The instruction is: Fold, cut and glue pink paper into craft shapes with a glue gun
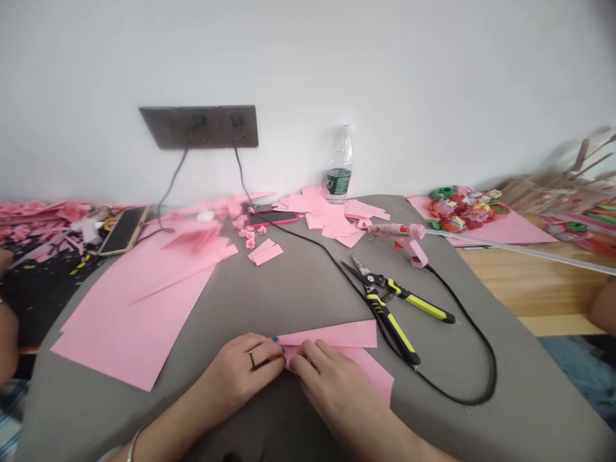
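My left hand [245, 371] and my right hand [332, 382] meet at the near edge of a grey surface [298, 289]. Both press down on a folded pink paper strip [344, 337], fingertips pinched together at its left end. A ring shows on my left hand. The paper runs out to the right, under and past my right hand.
Yellow-handled snips [392, 305] lie just right of the paper. A pink glue gun [411, 240] and its black cord [481, 359] sit beyond. A large pink sheet [139, 301] lies left. Pink scraps [332, 218], two phones [124, 230], a bottle [339, 168] and a wall socket [202, 126] stand behind.
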Available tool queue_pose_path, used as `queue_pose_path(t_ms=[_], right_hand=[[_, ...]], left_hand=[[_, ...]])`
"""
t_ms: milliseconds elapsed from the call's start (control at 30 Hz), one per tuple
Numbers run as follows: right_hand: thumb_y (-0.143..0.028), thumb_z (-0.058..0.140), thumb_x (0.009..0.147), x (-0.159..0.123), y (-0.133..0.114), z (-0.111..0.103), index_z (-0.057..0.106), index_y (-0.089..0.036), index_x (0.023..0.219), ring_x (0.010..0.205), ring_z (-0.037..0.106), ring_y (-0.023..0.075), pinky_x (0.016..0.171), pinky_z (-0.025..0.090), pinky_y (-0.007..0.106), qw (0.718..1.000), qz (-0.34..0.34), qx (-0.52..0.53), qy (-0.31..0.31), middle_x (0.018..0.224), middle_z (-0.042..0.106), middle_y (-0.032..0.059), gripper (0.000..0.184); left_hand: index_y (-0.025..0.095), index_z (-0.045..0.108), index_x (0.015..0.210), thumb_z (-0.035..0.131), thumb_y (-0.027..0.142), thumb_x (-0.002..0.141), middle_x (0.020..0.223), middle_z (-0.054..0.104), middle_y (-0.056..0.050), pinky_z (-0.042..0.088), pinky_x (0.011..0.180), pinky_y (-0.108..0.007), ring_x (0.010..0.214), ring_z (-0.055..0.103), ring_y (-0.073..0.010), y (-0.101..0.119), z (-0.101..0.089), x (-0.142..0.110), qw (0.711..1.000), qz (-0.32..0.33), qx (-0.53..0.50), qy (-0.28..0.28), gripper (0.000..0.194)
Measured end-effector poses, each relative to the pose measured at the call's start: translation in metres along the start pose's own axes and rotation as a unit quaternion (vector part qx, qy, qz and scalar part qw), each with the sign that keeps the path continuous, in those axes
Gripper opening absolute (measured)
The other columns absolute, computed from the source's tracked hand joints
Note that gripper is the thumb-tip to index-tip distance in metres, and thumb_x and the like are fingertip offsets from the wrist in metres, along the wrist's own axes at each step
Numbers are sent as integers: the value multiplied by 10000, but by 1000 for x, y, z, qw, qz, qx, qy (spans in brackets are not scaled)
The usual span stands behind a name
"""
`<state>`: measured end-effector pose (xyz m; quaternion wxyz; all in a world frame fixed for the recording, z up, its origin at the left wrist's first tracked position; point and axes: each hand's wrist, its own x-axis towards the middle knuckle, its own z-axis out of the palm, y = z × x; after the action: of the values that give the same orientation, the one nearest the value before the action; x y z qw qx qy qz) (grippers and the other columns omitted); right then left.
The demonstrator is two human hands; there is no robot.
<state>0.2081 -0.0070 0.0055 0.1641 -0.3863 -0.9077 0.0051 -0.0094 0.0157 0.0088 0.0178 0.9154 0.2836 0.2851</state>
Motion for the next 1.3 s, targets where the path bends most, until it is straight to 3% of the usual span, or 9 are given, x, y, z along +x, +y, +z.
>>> queue_pose_path(t_ms=[167, 333, 467, 633, 833, 1000, 1133, 1300], right_hand=[[-77, 671, 885, 16, 12, -18, 591, -201, 765, 711, 526, 189, 638, 377, 323, 998, 29, 47, 14, 722, 623, 1, 191], [-17, 627, 891, 25, 19, -32, 624, -218, 793, 755, 573, 175, 675, 404, 278, 973, 136, 175, -62, 783, 683, -20, 224], [53, 583, 843, 24, 24, -29, 626, -223, 791, 785, 609, 167, 669, 431, 236, 934, 207, 277, -91, 778, 674, -30, 284], [17, 601, 808, 26, 29, -25, 652, -223, 747, 760, 600, 162, 663, 410, 229, 911, 257, 300, -115, 741, 648, -29, 253], [-34, 616, 785, 37, 38, -29, 674, -220, 753, 764, 593, 171, 658, 369, 242, 892, 268, 312, -190, 728, 663, -16, 197], [-71, 637, 794, 41, 45, -32, 685, -222, 768, 739, 598, 166, 641, 358, 243, 884, 251, 330, -217, 736, 678, -17, 161], [-62, 644, 797, 39, 42, -32, 694, -223, 800, 791, 610, 174, 667, 374, 243, 887, 259, 318, -213, 783, 688, -8, 169], [-50, 658, 798, 39, 38, -32, 698, -220, 805, 810, 612, 177, 677, 375, 244, 889, 262, 309, -215, 789, 692, -5, 175]], left_hand=[[216, 691, 948, 453, 136, 1018, 791, 721, 6, 544, 664, -206, 712, 678, -119, -4, 2, -2, 990, -105, -88, -28, 261], [227, 634, 990, 508, 111, 983, 886, 738, 17, 549, 735, -198, 796, 700, -114, -12, -3, 0, 964, -179, -187, -57, 172], [221, 615, 984, 515, 96, 978, 895, 706, 6, 542, 756, -203, 823, 681, -119, -11, -2, 5, 962, -189, -193, -28, 160], [208, 620, 986, 514, 85, 994, 926, 682, -16, 545, 785, -216, 866, 664, -126, -6, -1, 3, 977, -158, -143, 20, 162], [181, 641, 1161, 458, 69, 1010, 1049, 712, -73, 548, 884, -292, 952, 665, -178, 3, -10, -24, 994, -101, -16, 24, 263], [209, 631, 1052, 508, 108, 1007, 943, 652, -32, 529, 819, -243, 874, 652, -149, -1, -17, -35, 980, -190, -37, 48, 165], [221, 612, 883, 566, 114, 973, 897, 598, -4, 493, 757, -227, 814, 612, -135, -13, -20, -27, 971, -223, -90, 9, 147], [221, 633, 836, 618, 104, 916, 943, 568, -5, 475, 786, -239, 856, 608, -142, -26, -24, -23, 956, -253, -140, -50, 143]])
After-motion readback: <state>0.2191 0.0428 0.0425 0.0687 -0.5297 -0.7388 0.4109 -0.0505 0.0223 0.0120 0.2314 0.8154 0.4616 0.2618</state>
